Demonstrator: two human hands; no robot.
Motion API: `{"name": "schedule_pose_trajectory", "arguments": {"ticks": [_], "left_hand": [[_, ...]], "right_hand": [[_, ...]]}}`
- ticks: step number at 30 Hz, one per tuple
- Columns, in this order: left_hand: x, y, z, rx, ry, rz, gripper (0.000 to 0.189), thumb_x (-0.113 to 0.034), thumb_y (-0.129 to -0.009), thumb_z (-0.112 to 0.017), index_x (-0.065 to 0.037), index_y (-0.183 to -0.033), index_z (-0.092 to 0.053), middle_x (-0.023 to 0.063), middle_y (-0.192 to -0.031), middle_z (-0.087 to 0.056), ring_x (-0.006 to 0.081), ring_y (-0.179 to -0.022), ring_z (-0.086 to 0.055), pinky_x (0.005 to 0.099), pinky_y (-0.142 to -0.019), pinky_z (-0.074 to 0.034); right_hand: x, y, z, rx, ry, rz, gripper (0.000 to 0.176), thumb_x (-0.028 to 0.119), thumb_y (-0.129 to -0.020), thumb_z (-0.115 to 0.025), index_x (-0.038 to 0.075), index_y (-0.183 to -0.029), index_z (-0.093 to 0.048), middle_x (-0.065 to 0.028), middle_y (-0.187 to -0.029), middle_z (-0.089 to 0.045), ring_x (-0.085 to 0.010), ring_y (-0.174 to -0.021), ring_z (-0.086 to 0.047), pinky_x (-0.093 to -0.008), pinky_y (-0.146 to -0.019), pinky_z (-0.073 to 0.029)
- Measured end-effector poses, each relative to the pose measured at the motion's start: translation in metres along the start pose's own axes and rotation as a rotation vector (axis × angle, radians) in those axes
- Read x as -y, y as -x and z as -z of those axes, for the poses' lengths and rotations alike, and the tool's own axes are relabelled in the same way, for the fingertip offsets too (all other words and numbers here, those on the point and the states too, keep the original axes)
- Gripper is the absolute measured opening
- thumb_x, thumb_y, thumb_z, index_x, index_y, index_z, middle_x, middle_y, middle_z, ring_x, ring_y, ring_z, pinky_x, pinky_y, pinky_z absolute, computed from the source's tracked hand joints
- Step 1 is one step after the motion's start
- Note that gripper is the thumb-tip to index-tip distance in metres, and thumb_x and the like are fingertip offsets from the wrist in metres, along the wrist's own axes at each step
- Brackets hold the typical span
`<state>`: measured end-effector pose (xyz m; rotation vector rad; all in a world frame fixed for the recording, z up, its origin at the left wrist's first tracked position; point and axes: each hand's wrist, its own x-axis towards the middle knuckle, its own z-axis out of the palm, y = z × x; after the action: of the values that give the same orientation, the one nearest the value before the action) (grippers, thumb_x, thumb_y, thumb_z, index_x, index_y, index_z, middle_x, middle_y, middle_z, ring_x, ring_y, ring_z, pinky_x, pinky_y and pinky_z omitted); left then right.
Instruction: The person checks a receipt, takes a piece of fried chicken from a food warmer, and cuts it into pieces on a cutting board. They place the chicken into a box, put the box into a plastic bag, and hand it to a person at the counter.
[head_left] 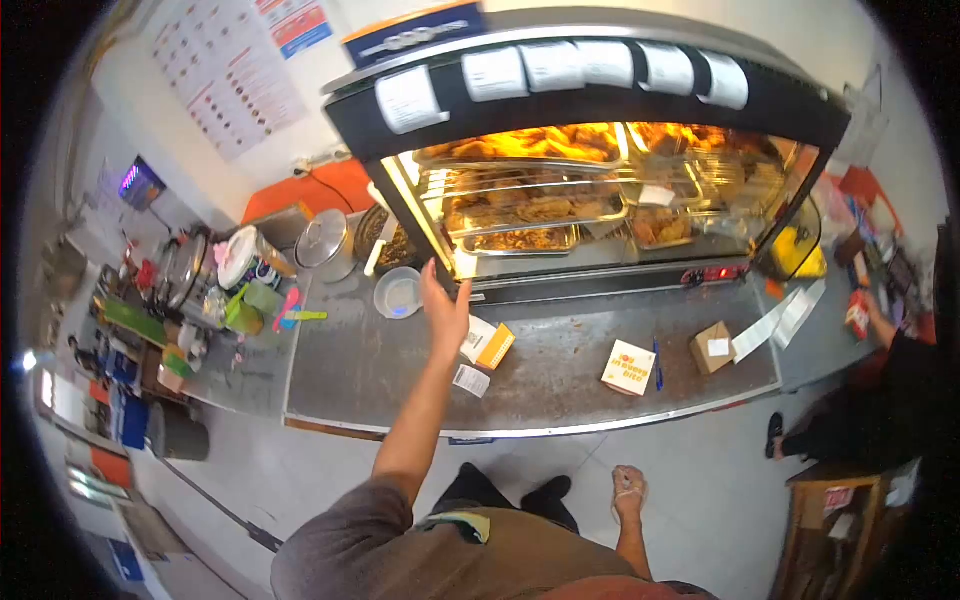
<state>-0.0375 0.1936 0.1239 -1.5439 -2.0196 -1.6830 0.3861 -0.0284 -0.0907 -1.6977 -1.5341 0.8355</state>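
Observation:
My left hand (445,308) is at the lower left front corner of a lit food warmer (600,285), with its fingers stretched along the frame and the thumb apart. It appears to touch the edge there. Trays of fried food (530,210) sit on racks behind the glass. Just below my left hand lie a small orange and white box (490,345) and a printed slip (471,380). My right hand (628,488), in a clear plastic glove, hangs low over the floor, away from the counter. Its fingers are curled, and whatever may be in them is hidden.
On the metal counter (400,370) are a clear tub (399,293), a white and yellow box (629,368), a blue pen (658,364), a brown box (712,347) and a paper strip (785,320). Another person's arm (880,322) reaches in at the right. A wooden cabinet (835,490) stands lower right.

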Motion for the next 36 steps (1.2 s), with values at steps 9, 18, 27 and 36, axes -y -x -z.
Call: {"name": "schedule_pose_trajectory", "arguments": {"ticks": [9, 18, 27, 36], "left_hand": [[-0.036, -0.02, -0.054, 0.05, 0.088, 0.159, 0.059, -0.027, -0.069, -0.077, -0.005, -0.116, -0.049, 0.0277, -0.131, -0.036, 0.0406, -0.126, -0.034, 0.0441, -0.106, -0.029], [0.005, -0.163, 0.105, 0.063, 0.088, 0.015, 0.034, -0.015, -0.072, -0.073, -0.003, -0.1, -0.059, 0.0155, -0.108, -0.06, 0.0273, -0.103, -0.057, 0.0353, -0.085, -0.045], [0.134, -0.33, 0.018, 0.802, -0.519, 0.379, 0.065, -0.053, -0.082, -0.056, -0.012, -0.132, -0.052, 0.0096, -0.139, -0.046, 0.0297, -0.128, -0.041, 0.0501, -0.1, -0.034], [0.165, -0.326, 0.024, 0.594, 0.479, 0.655, 0.024, -0.02, -0.086, -0.049, -0.001, -0.094, -0.062, 0.0187, -0.092, -0.063, 0.0322, -0.086, -0.065, 0.0467, -0.067, -0.054]], "right_hand": [[0.187, -0.071, 0.012, -0.008, -0.032, 0.211, 0.014, 0.016, -0.083, -0.066, 0.003, -0.09, -0.066, -0.0128, -0.089, -0.066, -0.0277, -0.079, -0.063, -0.0367, -0.073, -0.049], [0.302, -0.112, -0.136, 0.099, 0.052, 0.373, 0.017, 0.019, -0.083, -0.067, 0.005, -0.093, -0.067, -0.0123, -0.091, -0.068, -0.0275, -0.081, -0.065, -0.0363, -0.073, -0.051], [0.495, -0.251, -0.125, -0.591, 0.311, 0.791, 0.034, 0.026, -0.091, -0.054, 0.007, -0.118, -0.056, -0.0149, -0.109, -0.062, -0.0306, -0.108, -0.055, -0.0374, -0.095, -0.042], [0.52, -0.421, -0.089, -0.101, 0.728, 0.65, 0.047, 0.033, -0.094, -0.044, 0.006, -0.133, -0.044, -0.0198, -0.136, -0.045, -0.0344, -0.128, -0.04, -0.0391, -0.105, -0.034]]}}
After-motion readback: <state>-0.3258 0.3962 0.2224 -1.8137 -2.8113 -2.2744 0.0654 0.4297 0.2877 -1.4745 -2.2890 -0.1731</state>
